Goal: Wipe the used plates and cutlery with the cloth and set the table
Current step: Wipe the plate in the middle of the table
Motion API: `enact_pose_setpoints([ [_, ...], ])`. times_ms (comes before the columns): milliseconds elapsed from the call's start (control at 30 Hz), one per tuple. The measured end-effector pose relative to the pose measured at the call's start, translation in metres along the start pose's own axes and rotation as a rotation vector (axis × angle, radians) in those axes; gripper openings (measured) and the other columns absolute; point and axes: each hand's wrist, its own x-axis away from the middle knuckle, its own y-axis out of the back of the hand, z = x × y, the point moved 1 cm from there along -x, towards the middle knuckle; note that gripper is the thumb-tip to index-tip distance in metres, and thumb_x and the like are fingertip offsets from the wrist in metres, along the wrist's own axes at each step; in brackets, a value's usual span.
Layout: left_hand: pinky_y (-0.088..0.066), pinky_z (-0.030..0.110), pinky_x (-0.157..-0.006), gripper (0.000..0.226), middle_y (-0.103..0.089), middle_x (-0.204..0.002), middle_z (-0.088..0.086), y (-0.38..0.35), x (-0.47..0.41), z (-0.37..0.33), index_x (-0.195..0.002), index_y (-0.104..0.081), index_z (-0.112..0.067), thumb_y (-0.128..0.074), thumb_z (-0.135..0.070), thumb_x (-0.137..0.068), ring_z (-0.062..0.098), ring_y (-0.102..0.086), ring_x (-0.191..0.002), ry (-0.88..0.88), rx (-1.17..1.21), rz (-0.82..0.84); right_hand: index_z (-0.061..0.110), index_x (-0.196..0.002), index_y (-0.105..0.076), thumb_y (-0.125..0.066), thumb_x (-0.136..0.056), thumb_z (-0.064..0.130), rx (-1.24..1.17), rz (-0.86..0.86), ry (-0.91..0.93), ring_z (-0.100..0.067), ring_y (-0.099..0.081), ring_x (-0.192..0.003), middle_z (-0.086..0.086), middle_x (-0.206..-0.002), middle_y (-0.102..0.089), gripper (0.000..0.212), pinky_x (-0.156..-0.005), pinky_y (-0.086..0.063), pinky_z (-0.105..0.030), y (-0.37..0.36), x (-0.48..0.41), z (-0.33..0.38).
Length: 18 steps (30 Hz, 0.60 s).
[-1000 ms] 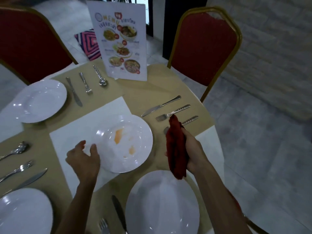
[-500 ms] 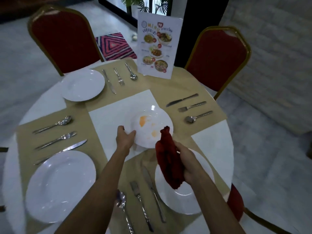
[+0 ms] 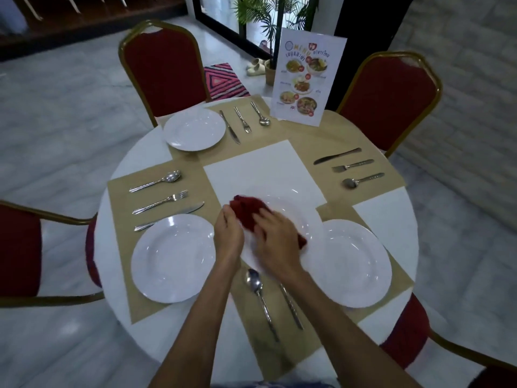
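Note:
A white used plate [image 3: 291, 203] is held above the table's middle, near me. My left hand [image 3: 228, 233] grips its left rim. My right hand [image 3: 275, 239] presses a dark red cloth [image 3: 249, 210] flat against the plate's face. The cloth and hands hide most of the plate, so its orange stains are out of sight. The right hand looks blurred.
The round white table [image 3: 386, 222] carries tan placemats, clean plates at the left [image 3: 172, 257], right [image 3: 355, 261] and far side [image 3: 194, 129], and knife, fork and spoon sets [image 3: 165, 196] by each. A menu card [image 3: 303, 77] stands at the back. Red chairs [image 3: 163, 71] ring the table.
My right hand has brought the cloth down from beside the plate onto its face, covering the stains. The plate has come closer to me, and my view has pulled back.

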Motion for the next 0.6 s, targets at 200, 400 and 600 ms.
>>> enact_pose_setpoints([
  [200, -0.045, 0.046, -0.106, 0.055, -0.063, -0.125, -0.006, 0.064, -0.011, 0.006, -0.130, -0.059, -0.028, -0.027, -0.060, -0.099, 0.022, -0.057, -0.117, 0.017, 0.000, -0.051, 0.031, -0.092, -0.081, -0.066, -0.069, 0.018, 0.273, 0.045, 0.266, -0.025, -0.059, -0.089, 0.016, -0.100, -0.076, 0.030, -0.076, -0.029, -0.035, 0.020, 0.067, 0.000],
  [400, -0.050, 0.048, -0.099, 0.050, -0.068, -0.108, -0.001, 0.053, 0.016, 0.008, -0.100, -0.066, -0.026, -0.030, -0.060, -0.093, 0.026, -0.062, -0.108, -0.016, -0.028, 0.087, 0.010, -0.118, -0.074, -0.052, -0.087, 0.006, 0.105, -0.049, -0.060, -0.035, -0.052, -0.116, -0.012, -0.128, -0.062, 0.038, -0.099, -0.040, -0.042, 0.010, 0.015, 0.021],
  [600, -0.042, 0.045, -0.108, 0.052, -0.061, -0.130, 0.000, 0.091, -0.002, -0.009, -0.128, -0.061, -0.020, -0.030, -0.052, -0.102, 0.024, -0.054, -0.121, -0.043, 0.006, -0.059, 0.016, -0.100, -0.080, -0.050, -0.084, 0.029, -0.062, 0.163, 0.179, -0.017, -0.052, -0.111, 0.005, -0.114, -0.068, 0.037, -0.102, -0.042, -0.029, 0.004, 0.082, 0.042],
])
